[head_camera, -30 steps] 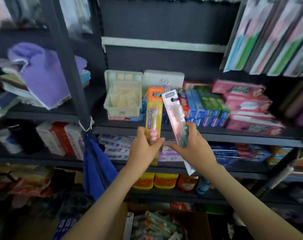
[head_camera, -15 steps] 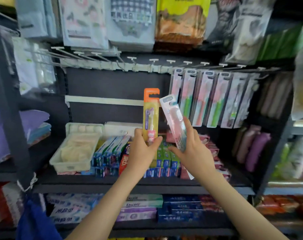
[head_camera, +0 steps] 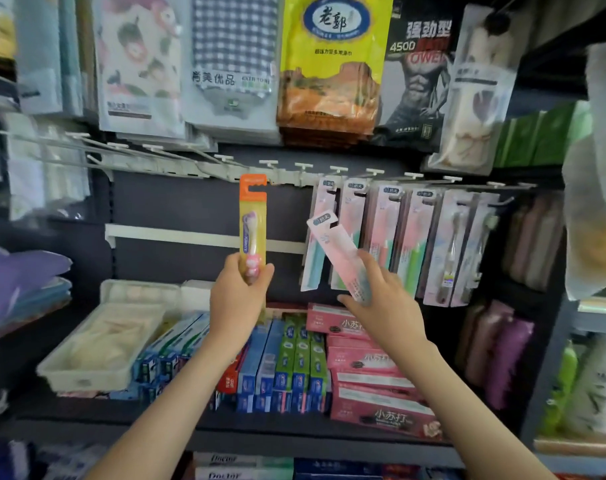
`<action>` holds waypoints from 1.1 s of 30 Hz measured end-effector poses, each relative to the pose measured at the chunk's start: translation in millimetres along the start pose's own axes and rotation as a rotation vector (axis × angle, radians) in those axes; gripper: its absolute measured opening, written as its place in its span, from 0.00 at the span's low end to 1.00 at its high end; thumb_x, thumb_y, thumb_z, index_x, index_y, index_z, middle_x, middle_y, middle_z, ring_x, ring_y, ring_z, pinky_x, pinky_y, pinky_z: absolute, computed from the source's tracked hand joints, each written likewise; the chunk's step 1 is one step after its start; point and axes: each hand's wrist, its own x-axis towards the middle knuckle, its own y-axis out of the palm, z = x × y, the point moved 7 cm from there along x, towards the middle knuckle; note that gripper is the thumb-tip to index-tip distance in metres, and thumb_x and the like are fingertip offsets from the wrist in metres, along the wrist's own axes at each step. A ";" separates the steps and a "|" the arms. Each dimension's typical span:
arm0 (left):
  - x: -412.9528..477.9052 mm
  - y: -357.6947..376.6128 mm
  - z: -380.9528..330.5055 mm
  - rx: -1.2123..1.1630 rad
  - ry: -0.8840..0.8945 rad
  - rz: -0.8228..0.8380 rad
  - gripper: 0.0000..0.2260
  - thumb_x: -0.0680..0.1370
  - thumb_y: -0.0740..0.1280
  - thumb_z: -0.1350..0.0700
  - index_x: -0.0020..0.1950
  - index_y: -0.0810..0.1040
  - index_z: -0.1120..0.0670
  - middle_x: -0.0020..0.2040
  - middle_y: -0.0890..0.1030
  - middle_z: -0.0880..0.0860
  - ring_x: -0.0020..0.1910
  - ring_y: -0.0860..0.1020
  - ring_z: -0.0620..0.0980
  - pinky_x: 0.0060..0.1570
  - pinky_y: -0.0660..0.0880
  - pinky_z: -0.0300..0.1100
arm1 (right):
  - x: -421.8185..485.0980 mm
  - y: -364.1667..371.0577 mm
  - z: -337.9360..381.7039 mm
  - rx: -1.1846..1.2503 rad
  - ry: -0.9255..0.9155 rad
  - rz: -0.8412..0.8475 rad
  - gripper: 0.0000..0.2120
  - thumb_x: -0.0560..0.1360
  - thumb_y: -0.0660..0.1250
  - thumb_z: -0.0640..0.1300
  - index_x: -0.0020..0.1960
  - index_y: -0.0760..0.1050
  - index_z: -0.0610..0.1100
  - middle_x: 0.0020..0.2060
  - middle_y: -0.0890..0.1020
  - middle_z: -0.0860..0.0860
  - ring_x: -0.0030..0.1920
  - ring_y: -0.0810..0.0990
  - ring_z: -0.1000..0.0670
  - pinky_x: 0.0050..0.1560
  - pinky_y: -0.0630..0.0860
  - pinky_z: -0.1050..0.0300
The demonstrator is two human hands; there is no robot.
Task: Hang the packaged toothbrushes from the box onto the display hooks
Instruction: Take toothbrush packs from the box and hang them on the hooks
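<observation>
My left hand [head_camera: 237, 299] grips the bottom of an orange and yellow toothbrush pack [head_camera: 253, 223], held upright with its top notch just below the rail of display hooks [head_camera: 270, 164]. My right hand [head_camera: 381, 306] holds a pink toothbrush pack [head_camera: 336, 251], tilted to the left, in front of the leftmost of several pink packs hanging on the hooks [head_camera: 391, 237]. Hooks left of the orange pack [head_camera: 128, 150] carry nothing. The box is out of view.
Below the hooks, a shelf [head_camera: 225, 424] holds toothpaste boxes [head_camera: 287, 365], pink cartons [head_camera: 367, 375] and a cream plastic tray [head_camera: 97, 344]. Large bagged goods [head_camera: 329, 64] hang above the hook rail. Bottles [head_camera: 502, 351] stand at the right, folded cloths [head_camera: 20, 282] at the left.
The view has tilted up from the box and lower shelves to the hook rail. Both hands rose with their packs; the orange pack now reaches the rail, and the hands have moved apart.
</observation>
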 end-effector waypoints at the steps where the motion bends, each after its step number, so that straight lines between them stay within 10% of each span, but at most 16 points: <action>1: 3.0 -0.5 -1.9 0.008 -0.002 -0.010 0.11 0.77 0.67 0.46 0.54 0.70 0.50 0.44 0.78 0.46 0.39 0.79 0.50 0.36 0.73 0.42 | 4.7 0.0 1.8 0.008 -0.004 -0.005 0.38 0.75 0.65 0.59 0.77 0.49 0.53 0.67 0.71 0.52 0.63 0.71 0.48 0.46 0.76 0.53; 8: 13.2 4.7 -13.5 -0.009 -0.011 -0.039 0.11 0.77 0.68 0.48 0.52 0.69 0.52 0.39 0.73 0.42 0.37 0.76 0.46 0.35 0.72 0.42 | 29.6 2.9 19.3 0.118 -0.024 -0.037 0.37 0.75 0.69 0.53 0.75 0.53 0.44 0.65 0.69 0.46 0.63 0.71 0.44 0.52 0.74 0.50; 14: 2.6 24.8 -20.7 -0.168 -0.059 0.118 0.12 0.77 0.69 0.49 0.54 0.72 0.54 0.40 0.79 0.49 0.30 0.78 0.41 0.28 0.70 0.28 | 28.5 20.0 22.3 0.769 0.229 0.089 0.37 0.71 0.74 0.51 0.69 0.56 0.41 0.62 0.68 0.49 0.61 0.71 0.49 0.57 0.68 0.58; 20: -14.0 44.2 -21.7 -0.199 -0.051 0.303 0.14 0.76 0.69 0.47 0.57 0.73 0.50 0.49 0.79 0.44 0.48 0.77 0.39 0.39 0.69 0.33 | 20.8 47.6 16.0 1.179 0.508 0.322 0.28 0.77 0.63 0.56 0.69 0.55 0.45 0.60 0.66 0.50 0.58 0.68 0.50 0.56 0.64 0.51; 33: -7.7 21.4 -1.4 -0.059 -0.073 0.188 0.15 0.76 0.69 0.47 0.58 0.71 0.52 0.47 0.78 0.45 0.40 0.77 0.38 0.34 0.70 0.33 | 14.4 18.0 -30.9 0.770 0.324 -0.063 0.13 0.78 0.64 0.51 0.57 0.68 0.45 0.42 0.75 0.54 0.40 0.74 0.56 0.40 0.73 0.67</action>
